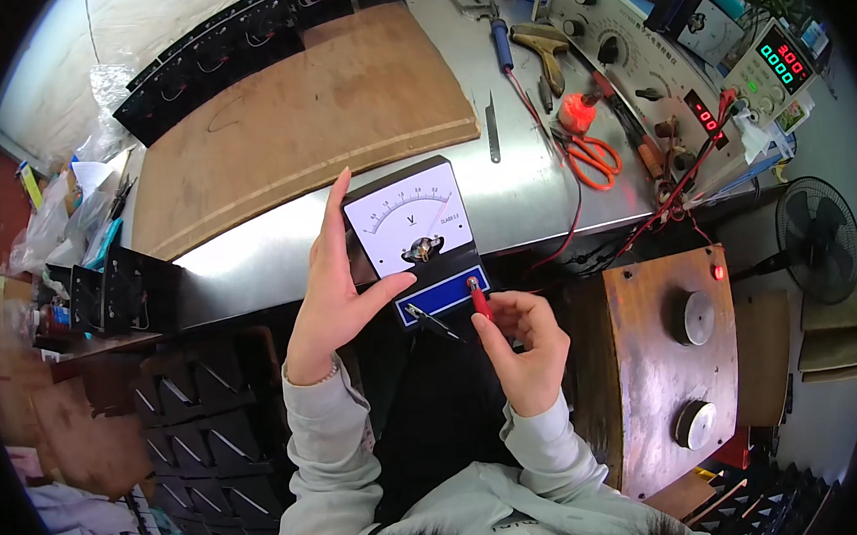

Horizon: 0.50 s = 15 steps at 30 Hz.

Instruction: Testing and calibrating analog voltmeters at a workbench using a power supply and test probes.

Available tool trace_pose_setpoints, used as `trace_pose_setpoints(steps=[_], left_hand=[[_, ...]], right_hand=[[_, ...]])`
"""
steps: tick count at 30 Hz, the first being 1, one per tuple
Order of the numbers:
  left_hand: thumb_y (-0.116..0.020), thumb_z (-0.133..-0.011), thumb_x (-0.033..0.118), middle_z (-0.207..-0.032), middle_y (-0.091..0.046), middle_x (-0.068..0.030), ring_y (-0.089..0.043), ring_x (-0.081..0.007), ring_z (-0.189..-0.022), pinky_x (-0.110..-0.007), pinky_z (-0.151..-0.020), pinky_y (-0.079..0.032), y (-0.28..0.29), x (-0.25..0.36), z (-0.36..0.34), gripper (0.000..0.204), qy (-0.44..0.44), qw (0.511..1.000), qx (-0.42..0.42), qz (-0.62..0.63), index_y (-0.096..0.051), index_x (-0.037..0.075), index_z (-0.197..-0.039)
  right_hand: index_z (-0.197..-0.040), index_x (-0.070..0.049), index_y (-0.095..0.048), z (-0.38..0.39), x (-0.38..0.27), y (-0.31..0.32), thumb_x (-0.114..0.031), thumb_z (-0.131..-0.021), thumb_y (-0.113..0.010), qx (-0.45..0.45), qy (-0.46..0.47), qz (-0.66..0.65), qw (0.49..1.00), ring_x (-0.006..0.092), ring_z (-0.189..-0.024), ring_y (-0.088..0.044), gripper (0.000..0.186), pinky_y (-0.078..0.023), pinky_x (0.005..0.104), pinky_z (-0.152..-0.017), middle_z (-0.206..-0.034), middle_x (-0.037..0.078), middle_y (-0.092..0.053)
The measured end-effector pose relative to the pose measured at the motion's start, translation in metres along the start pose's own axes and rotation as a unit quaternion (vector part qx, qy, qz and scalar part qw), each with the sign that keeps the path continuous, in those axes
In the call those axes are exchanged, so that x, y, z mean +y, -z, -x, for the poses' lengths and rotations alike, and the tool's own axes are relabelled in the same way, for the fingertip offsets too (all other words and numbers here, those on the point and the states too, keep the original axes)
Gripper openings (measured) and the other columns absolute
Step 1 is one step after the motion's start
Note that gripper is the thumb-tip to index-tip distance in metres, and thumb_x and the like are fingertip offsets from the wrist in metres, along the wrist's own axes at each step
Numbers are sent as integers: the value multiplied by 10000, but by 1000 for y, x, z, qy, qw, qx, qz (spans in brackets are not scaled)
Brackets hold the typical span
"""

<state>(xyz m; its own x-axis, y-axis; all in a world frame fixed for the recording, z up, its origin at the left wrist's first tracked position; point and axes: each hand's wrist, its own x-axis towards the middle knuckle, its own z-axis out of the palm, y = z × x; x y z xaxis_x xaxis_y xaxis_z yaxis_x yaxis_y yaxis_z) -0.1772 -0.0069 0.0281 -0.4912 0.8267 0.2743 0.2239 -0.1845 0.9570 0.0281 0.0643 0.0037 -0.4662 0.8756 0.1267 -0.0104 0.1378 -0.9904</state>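
Note:
My left hand (329,283) grips the left side of a black analog panel meter (416,231) with a white dial face, its needle swung far right, and a blue strip along its lower edge. It is held tilted in front of the metal bench (531,178). My right hand (524,345) pinches a red test clip (479,302) pressed on the meter's right terminal. A black clip (420,315) sits on the left terminal, its lead running down toward my lap.
A brown board (292,119) lies on the bench, with black meter housings (228,44) behind it. Orange scissors (593,156), a soldering iron (503,42), a grey instrument (621,50) and a power supply with lit digits (774,65) stand right. A wooden box with two knobs (670,361) and a fan (819,234) are at right.

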Motion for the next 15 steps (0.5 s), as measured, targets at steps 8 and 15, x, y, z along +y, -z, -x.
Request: trace_pose_setpoints(steps=[8,15], left_hand=[[-812,-734,-11,-1311,-587,-199,-572,-271,-1225,-383,-1060,-424,1,0,-1,1090,-25,999,-8,-27,-134,40,-1584],[-870,-712,226,-1332,-544,-271,-563,-407,-1215,-446,-1055,-434,6,-14,2,1023,-50,986,19,-159,-280,-32,-1506]], right_hand=[[-1048,24,-639,-1,-12,-3,-22,-865,-763,1,7,64,998,90,-740,-639,225,-508,227,-661,-905,70,-708],[-918,3,-607,-7,1,20,19,-863,-745,1,160,31,987,103,-668,-573,149,-464,226,-602,-848,71,-636]])
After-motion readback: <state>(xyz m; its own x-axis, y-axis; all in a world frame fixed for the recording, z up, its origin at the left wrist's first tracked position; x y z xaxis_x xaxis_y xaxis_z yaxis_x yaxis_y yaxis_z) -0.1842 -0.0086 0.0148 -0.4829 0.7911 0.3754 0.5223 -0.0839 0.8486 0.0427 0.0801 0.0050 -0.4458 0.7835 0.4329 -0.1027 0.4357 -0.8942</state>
